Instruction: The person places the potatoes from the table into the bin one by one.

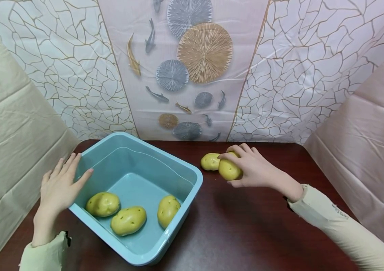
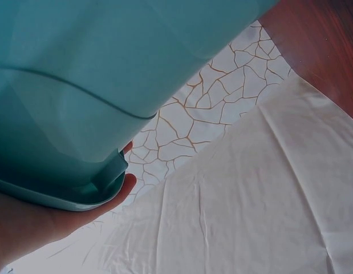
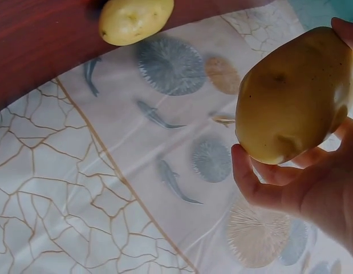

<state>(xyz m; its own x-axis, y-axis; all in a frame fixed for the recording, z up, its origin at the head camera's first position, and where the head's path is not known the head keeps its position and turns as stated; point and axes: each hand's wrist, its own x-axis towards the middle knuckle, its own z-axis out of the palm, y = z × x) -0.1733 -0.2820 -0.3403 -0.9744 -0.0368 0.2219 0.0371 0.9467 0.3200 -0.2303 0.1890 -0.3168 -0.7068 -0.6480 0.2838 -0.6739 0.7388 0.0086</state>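
Observation:
My right hand (image 1: 251, 167) grips a yellow potato (image 1: 229, 169) between thumb and fingers, held up over the right part of the table. Just behind it, a second potato (image 1: 209, 162) lies on the table; the right wrist view shows this potato (image 3: 136, 20) apart from the held potato (image 3: 296, 97). At the left, my left hand (image 1: 60, 184) rests with spread, straight fingers on the rim of a light blue plastic basin (image 1: 151, 150). In the left wrist view the palm lies along the basin's rim (image 2: 79, 202). Three potatoes, one of them a speckled potato (image 1: 129, 221), lie on the basin's floor.
The dark red-brown wooden table (image 1: 246, 233) carries the basin. A patterned cloth (image 1: 192, 94) with fish and round motifs hangs at the table's back edge. Pale cloth sides (image 1: 364, 143) slope up on the left and right.

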